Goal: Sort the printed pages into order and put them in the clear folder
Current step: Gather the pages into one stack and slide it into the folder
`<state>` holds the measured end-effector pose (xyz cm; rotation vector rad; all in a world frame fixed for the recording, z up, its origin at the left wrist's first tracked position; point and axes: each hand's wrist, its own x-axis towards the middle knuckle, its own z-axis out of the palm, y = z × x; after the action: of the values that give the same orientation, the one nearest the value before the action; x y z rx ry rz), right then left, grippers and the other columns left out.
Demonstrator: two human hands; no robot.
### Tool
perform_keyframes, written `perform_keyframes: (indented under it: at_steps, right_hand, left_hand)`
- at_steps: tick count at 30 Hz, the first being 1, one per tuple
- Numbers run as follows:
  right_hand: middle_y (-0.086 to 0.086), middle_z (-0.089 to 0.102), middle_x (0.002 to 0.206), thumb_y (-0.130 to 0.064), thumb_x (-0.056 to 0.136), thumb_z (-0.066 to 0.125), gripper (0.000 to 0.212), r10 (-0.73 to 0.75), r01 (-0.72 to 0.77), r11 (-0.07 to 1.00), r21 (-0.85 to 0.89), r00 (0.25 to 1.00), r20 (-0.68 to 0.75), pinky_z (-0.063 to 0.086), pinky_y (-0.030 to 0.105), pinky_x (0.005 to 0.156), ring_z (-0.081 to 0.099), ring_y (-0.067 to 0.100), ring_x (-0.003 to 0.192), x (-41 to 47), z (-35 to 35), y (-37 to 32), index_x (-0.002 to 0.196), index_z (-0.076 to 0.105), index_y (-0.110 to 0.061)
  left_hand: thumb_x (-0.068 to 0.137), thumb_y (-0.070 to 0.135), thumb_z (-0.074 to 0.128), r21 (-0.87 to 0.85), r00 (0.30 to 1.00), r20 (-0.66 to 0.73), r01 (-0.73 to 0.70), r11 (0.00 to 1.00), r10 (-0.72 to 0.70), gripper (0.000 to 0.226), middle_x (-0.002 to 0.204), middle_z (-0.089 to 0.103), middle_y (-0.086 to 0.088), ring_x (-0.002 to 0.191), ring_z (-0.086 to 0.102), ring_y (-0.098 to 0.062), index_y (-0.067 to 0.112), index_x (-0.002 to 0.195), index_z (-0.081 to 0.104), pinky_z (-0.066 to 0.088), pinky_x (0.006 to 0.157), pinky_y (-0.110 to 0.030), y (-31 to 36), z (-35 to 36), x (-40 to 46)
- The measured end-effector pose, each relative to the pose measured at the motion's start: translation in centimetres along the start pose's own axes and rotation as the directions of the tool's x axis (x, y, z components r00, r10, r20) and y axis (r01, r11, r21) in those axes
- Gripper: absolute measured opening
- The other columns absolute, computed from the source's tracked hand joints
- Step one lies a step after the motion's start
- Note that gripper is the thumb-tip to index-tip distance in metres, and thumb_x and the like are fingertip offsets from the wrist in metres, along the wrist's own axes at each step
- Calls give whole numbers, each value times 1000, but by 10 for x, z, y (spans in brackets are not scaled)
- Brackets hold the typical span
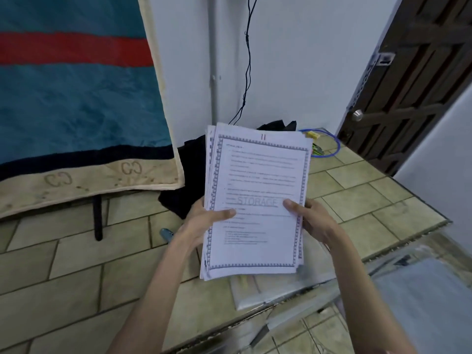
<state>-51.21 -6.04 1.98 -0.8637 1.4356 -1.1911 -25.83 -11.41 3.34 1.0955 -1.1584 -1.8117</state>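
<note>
A stack of printed pages (258, 175) with a patterned border is held up in the middle of the view; the top page bears a red "11" and a faint "STORAGE" stamp. My left hand (204, 221) grips the stack's left edge, thumb lying on the top page. My right hand (311, 221) grips its right edge, thumb on top as well. Below the stack, on the tiled surface, lies the clear folder (275, 290), partly hidden by the pages and my right forearm.
A teal and red blanket (76, 98) hangs at the left. Dark cloth (184, 185) lies behind the pages, and a blue cable loop (334, 146) rests near the wall. A brown door (408, 85) stands at the right. The tiled surface (76, 272) ends at a front edge.
</note>
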Motion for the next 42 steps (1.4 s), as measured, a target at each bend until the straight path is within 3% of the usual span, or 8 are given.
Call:
perform_keyframes:
  at_steps: [5, 11, 15, 21, 25, 29, 37, 42]
  right_hand:
    - [-10, 74, 91, 0, 75, 72, 30, -366, 368, 930, 20, 929, -63, 55, 22, 72, 69, 6, 85, -1, 49, -33, 96, 66, -20]
    - [-14, 67, 91, -2, 78, 72, 27, -478, 462, 874, -148, 874, -91, 50, 8, 67, 64, -8, 79, 2, 76, -21, 91, 65, -25]
    - [-14, 68, 92, -10, 73, 78, 26, -401, 384, 891, -244, 916, -22, 50, 8, 65, 64, -12, 79, 1, 72, 0, 95, 67, -20]
    - [-18, 70, 86, 1, 72, 77, 30, -388, 386, 921, -45, 921, -30, 51, 11, 64, 68, -5, 78, 3, 78, -7, 87, 67, -24]
    - [-16, 73, 84, -4, 72, 77, 27, -368, 366, 930, -45, 929, -50, 54, 17, 68, 70, 1, 82, 7, 87, 2, 89, 70, -23]
    - [-13, 71, 84, -8, 70, 81, 24, -351, 347, 936, -58, 934, -75, 52, 11, 62, 68, -3, 75, 7, 89, 4, 86, 69, -21]
    - [-19, 70, 86, -35, 85, 62, 9, -483, 475, 875, -90, 869, -105, 52, 14, 69, 66, -1, 85, -3, 116, -26, 92, 65, -31]
    - [-22, 60, 102, -31, 92, 56, 34, -607, 581, 785, -215, 790, -84, 47, 6, 72, 57, -17, 90, -12, 181, -33, 122, 50, -16]
  left_hand:
    - [77, 7, 74, 207, 870, -306, -335, 919, 386, 39, 92, 59, 15, 84, 56, 1, 21, 107, 55, 45, 68, -8, 24, 20, -18]
    - [77, 3, 73, 293, 809, -377, -359, 886, 452, 50, 102, 58, 8, 93, 55, -6, 9, 122, 51, 40, 62, 5, 7, 1, -16]
    - [77, 9, 74, 337, 823, -378, -304, 891, 424, 51, 106, 61, 5, 96, 59, -9, 12, 123, 52, 42, 61, 3, -4, -18, -15]
    - [71, 16, 80, 337, 826, -386, -289, 896, 412, 41, 92, 67, 11, 85, 61, 6, 14, 108, 63, 49, 62, -2, 0, -27, -6]
    - [69, 23, 81, 201, 843, -444, -237, 951, 304, 39, 88, 68, 11, 86, 66, -9, 15, 103, 65, 52, 74, -21, -4, -30, -1]
    - [72, 16, 80, 239, 864, -404, -217, 947, 300, 26, 87, 67, 9, 79, 62, 1, 21, 93, 65, 49, 62, -5, -13, -32, -1]
    - [71, 20, 80, 275, 772, -491, -304, 912, 405, 18, 80, 67, 10, 74, 63, 1, 22, 84, 68, 52, 63, -8, 12, -32, -5]
    - [82, 30, 68, 355, 678, -566, -313, 881, 469, 16, 82, 64, 13, 74, 59, 5, 20, 94, 66, 47, 57, -6, 29, -89, -49]
